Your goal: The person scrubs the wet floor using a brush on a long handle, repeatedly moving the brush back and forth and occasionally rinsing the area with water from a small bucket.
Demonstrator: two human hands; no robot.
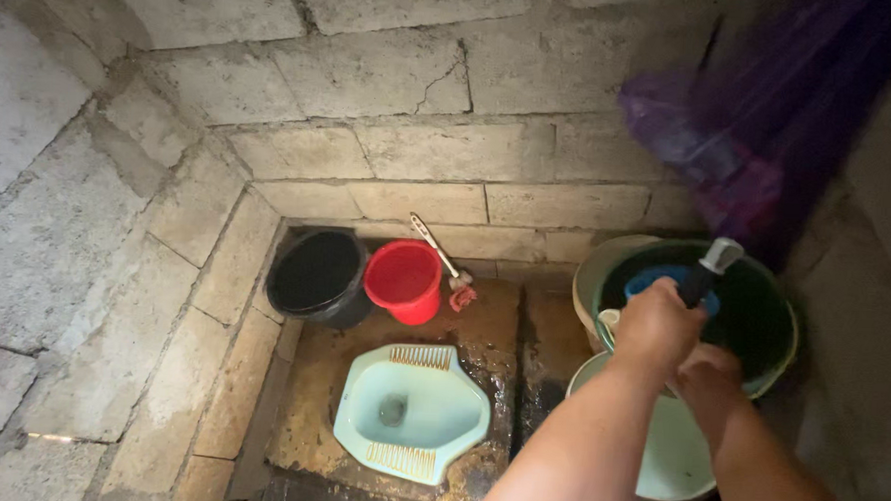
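My left hand point(655, 326) is closed around a dark handle with a grey end point(710, 267), held over a large dark green bucket point(777, 340) at the right. A blue scoop point(655, 280) lies inside that bucket. My right hand point(708, 384) sits just below and right of the left, near the bucket's rim; what it holds is hidden. A pale green basin point(677, 451) stands under my forearms. A light blue squat toilet pan point(414, 409) is set in the wet, stained floor at centre.
A black bucket point(316, 273) and a red bucket point(404, 279) stand against the back wall, with a brush point(440, 252) leaning beside them. Rough stone block walls close in on the left and back. A purple plastic bag point(761, 124) hangs at upper right.
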